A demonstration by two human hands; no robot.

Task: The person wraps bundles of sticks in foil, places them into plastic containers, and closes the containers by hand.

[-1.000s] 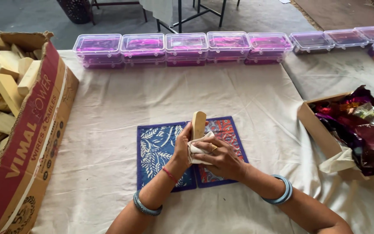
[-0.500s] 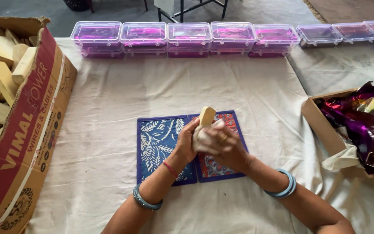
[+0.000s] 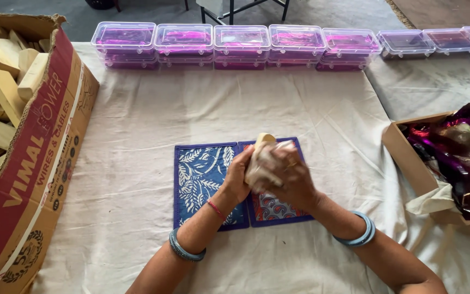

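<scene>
Both hands (image 3: 267, 174) clasp a pale, smooth wooden block (image 3: 262, 142).

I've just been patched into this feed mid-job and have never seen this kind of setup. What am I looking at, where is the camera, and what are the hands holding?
There is no machine here: a person works with two bare hands, and the single camera sits on their head, looking down at a cloth-covered table.

The left hand and right hand are together around a pale wooden block, which stands upright with its top poking out. A thin whitish wrap or cloth seems to be pressed on it, though that is blurred.

Under the hands lie two patterned mats, side by side. At the left is a cardboard box of similar wooden blocks; at the right a smaller box with shiny purple foil. A row of clear lidded containers lines the far edge.
</scene>
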